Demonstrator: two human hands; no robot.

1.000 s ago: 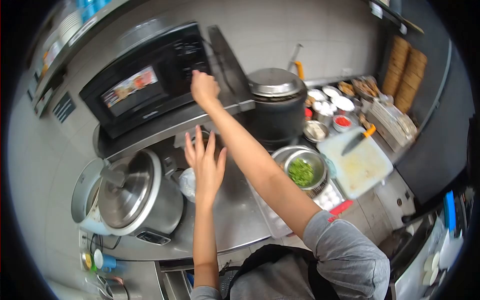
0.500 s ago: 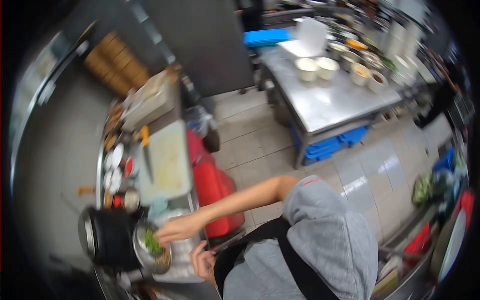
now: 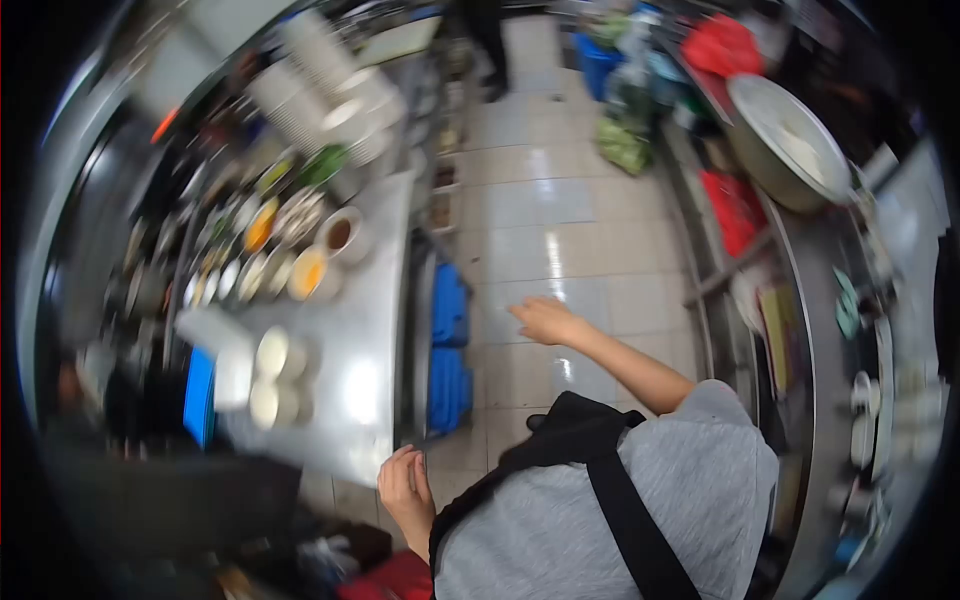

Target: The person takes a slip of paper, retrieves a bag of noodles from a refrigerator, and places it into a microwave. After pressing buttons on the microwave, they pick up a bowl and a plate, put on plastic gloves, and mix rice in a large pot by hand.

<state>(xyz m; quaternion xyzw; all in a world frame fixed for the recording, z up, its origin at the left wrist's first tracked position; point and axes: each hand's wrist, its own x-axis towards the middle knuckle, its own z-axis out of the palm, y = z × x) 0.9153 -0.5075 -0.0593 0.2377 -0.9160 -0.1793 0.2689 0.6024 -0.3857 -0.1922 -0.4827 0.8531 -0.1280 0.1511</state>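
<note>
My right hand [image 3: 545, 320] hangs over the tiled aisle with its fingers loosely stretched out, slightly blurred, and nothing visible in them. Low in the view, my left hand [image 3: 405, 487] is half raised, fingers a little bent and apart, also without anything visible in it. It is nearest the front corner of a steel table [image 3: 365, 365]. On that table stand two pale tubs [image 3: 280, 352], a tub of orange-yellow food [image 3: 308, 274] and a tub of brown sauce [image 3: 341, 235].
Stacked white containers [image 3: 300, 105] stand at the table's far end, with blue plastic [image 3: 450, 345] beneath its side. Right of the tiled floor [image 3: 530, 220], a counter carries a large metal pot [image 3: 790, 140]. Bagged greens [image 3: 625, 140] lie farther ahead, near a person's legs [image 3: 485, 45].
My view has swung right, away from the cutting board and the metal bowl of chopped greens. My right hand, earlier at that bowl, is now over the aisle.
</note>
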